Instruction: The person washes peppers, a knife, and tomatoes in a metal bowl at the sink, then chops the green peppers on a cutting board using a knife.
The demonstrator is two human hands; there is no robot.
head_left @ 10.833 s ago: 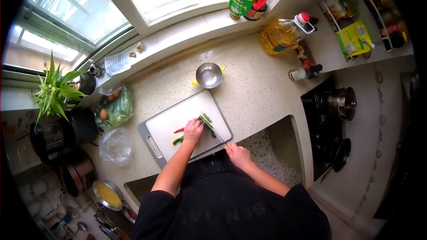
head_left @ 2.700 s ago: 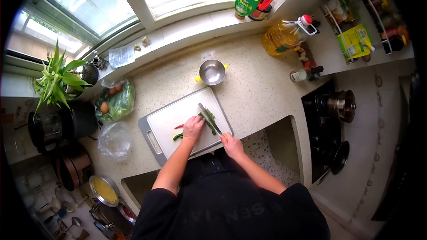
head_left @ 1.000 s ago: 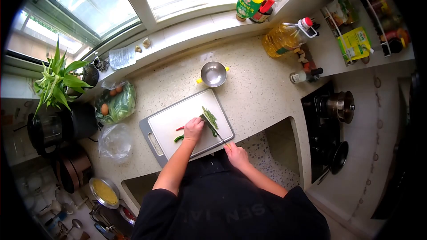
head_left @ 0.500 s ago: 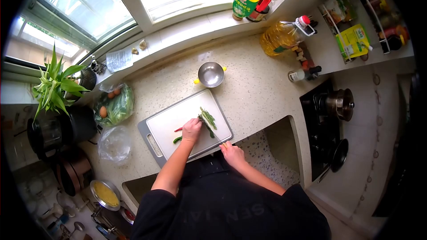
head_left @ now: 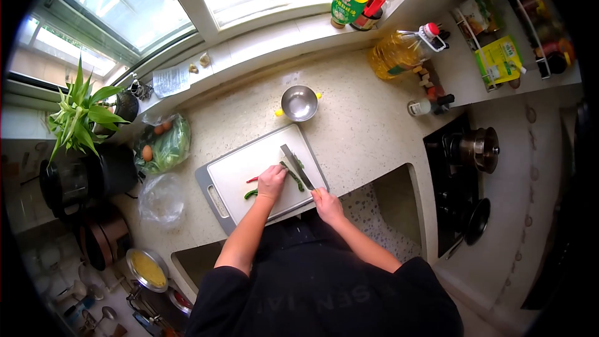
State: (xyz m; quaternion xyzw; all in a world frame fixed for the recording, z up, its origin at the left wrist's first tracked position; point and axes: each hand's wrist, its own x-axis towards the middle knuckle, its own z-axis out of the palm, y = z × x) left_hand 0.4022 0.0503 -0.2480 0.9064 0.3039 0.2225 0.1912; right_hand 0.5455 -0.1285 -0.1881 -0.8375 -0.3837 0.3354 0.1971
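Observation:
My right hand (head_left: 327, 206) is closed round the handle of a knife (head_left: 296, 167), whose blade lies over the right part of the white cutting board (head_left: 240, 159). Close to the blade, my left hand (head_left: 272, 181) has its fingers bent onto a green pepper (head_left: 291, 175). Cut green pieces (head_left: 299, 161) show beyond the blade, which partly hides them. Left of my left hand lie a red pepper (head_left: 252, 180) and another green pepper (head_left: 251, 194). A steel bowl (head_left: 299, 103) with yellow handles stands behind the board.
At the left are a bag of greens and eggs (head_left: 165, 143), a clear plastic bag (head_left: 161, 200) and a plant (head_left: 81, 115). An oil jug (head_left: 396, 55) stands at the back right. A sink opening (head_left: 396, 203) and a stove (head_left: 450, 193) are on the right.
The knife blade has turned its flat side up and now covers much of the cut green pieces. My right hand has shifted slightly up. My left hand stays at the green pepper.

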